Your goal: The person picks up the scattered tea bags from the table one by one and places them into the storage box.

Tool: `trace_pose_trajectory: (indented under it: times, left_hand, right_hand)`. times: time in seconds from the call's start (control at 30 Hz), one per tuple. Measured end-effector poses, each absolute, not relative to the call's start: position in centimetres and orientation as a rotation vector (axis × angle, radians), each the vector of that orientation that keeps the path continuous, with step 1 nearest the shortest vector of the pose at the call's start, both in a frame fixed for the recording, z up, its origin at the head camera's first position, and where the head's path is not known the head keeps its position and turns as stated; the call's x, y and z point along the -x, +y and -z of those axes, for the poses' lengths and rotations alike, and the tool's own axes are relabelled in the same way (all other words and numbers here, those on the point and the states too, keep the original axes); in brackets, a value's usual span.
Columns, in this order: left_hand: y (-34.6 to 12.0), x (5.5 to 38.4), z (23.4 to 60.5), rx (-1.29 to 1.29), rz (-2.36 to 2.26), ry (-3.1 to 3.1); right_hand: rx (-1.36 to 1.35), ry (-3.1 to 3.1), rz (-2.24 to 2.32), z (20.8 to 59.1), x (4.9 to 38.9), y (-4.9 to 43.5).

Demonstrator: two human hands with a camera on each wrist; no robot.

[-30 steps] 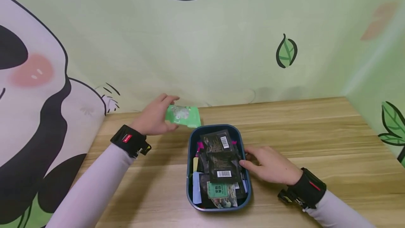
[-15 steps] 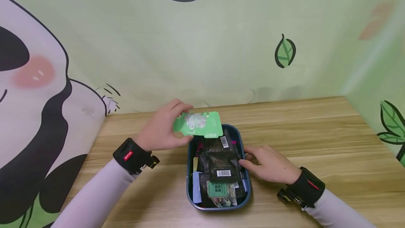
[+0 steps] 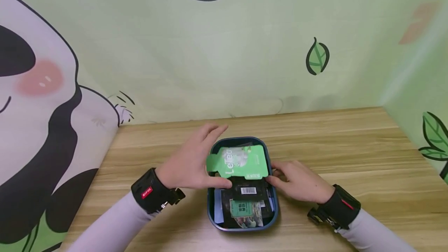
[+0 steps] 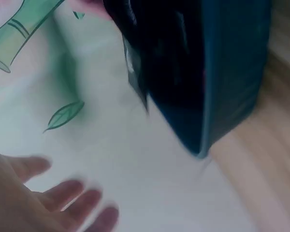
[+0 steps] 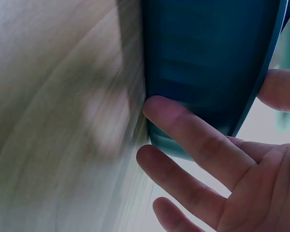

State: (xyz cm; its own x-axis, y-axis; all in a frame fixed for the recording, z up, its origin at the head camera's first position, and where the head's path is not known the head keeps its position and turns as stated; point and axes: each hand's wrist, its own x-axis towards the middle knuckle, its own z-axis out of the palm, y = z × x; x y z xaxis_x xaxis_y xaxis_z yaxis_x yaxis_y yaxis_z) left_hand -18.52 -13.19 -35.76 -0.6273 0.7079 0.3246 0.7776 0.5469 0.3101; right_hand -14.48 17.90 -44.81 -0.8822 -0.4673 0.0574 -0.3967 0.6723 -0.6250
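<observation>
A green die-cut packet (image 3: 245, 161) with white lettering lies across the far half of a dark blue bin (image 3: 243, 229), over several black sachets (image 3: 249, 191). My left hand (image 3: 194, 158) is at the bin's left side, its fingers spread and thumb reaching over the rim near the packet. The left wrist view shows that hand (image 4: 48, 198) with fingers apart and nothing between them. My right hand (image 3: 301, 182) touches the bin's right side. From the right wrist view, the thumb is at the rim and nearly straight fingers (image 5: 203, 140) rest along the outer wall.
Near the front of the bin sit a sachet with a green label (image 3: 241, 209) and a light blue packet (image 3: 218, 207). The bin stands on a wood-grain table (image 3: 325, 139). A green wall (image 3: 245, 57) with printed leaves and a panda rises behind the table.
My left hand has carried the green packet right and toward me, from behind the bin to over its sachets, and has let go of it. The right hand has stayed at the bin's side.
</observation>
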Motion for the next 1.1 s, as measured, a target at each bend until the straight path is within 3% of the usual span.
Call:
trace_pose_trajectory:
  times: [0.43, 1.1]
  left_hand:
    - [-15.1, 17.9, 37.0, 1.223, 0.579, -2.716]
    - [-19.0, 17.6, 42.1, 0.844, 0.245, -2.757]
  right_hand:
    - [0.758, 2.746, 0.985, 44.3, 14.6, 18.4]
    - [0.737, 2.875, 0.869, 42.9, 14.8, 23.7]
